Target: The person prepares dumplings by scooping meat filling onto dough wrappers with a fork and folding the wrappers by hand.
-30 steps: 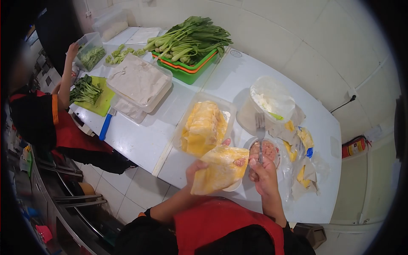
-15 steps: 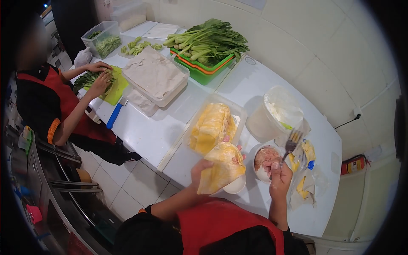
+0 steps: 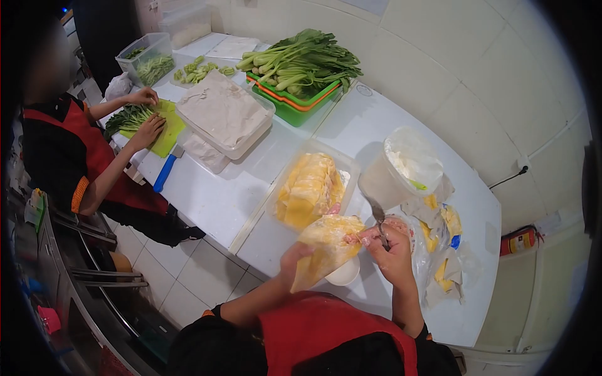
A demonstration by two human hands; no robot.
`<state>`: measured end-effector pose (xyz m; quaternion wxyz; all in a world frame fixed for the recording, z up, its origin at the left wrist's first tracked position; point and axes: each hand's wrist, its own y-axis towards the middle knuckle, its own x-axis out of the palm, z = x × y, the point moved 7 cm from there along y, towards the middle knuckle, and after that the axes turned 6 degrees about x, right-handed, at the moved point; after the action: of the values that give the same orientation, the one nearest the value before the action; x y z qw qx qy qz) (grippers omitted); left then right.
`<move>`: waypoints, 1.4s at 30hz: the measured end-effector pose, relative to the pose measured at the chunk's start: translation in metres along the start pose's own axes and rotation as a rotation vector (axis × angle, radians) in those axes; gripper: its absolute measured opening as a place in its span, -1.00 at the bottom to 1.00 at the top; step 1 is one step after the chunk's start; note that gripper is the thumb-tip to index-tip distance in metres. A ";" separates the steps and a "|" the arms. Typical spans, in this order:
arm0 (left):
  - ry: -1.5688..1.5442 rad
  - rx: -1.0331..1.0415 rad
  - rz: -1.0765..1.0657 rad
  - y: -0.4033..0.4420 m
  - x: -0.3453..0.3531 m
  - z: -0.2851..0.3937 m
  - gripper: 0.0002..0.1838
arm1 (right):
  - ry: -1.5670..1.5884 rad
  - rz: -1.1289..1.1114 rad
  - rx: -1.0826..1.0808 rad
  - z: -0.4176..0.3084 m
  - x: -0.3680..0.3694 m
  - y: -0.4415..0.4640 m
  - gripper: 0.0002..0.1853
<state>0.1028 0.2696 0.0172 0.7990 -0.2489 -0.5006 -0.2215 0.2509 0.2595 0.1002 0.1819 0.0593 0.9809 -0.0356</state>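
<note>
My left hand is closed on a floury yellow wonton wrapper, holding it up at its near left side. My right hand grips a fork, tines pointing up and away. Its fingertips meet the wrapper's right edge, where a little pink filling shows. Behind that hand, a bowl of pink minced meat is mostly covered. Under the wrapper, part of a white bowl shows. Just beyond stands a clear tub of stacked yellow wrappers.
A lined white bucket of white powder stands right of the tub, near torn plastic packaging. Green and orange baskets hold leafy greens. At left, a co-worker's hands work at a green cutting board beside a blue-handled knife.
My right hand has moved left from over the meat bowl to the wrapper's edge, and the fork has turned. The wrapper has tilted. The co-worker's hands have moved apart.
</note>
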 end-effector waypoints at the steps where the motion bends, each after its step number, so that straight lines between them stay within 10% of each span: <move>1: 0.008 -0.008 -0.002 -0.001 0.000 0.000 -0.34 | -0.028 0.004 -0.035 0.000 0.000 0.001 -0.91; 15: 0.101 0.074 0.103 -0.002 0.003 0.004 -0.50 | -0.315 0.176 -0.263 -0.023 0.018 -0.011 -0.92; 21: -0.246 0.080 -0.246 0.008 -0.002 -0.005 -0.44 | -0.380 0.087 -0.353 -0.022 0.030 -0.015 -0.84; 28: 0.244 0.062 0.130 0.006 0.014 0.004 -0.50 | -0.066 0.281 0.044 0.000 0.000 -0.006 -0.77; 40: 0.481 0.256 0.054 0.021 0.015 0.008 -0.45 | -0.244 0.244 -0.287 -0.013 0.016 -0.005 -0.88; 42: 0.546 0.256 0.056 0.022 0.014 0.008 -0.43 | -0.045 0.162 -0.061 0.002 0.015 -0.003 -0.92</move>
<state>0.1159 0.2901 0.0293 0.9346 -0.0911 -0.2842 -0.1935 0.2374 0.2577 0.0935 0.2079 0.1321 0.9692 0.0078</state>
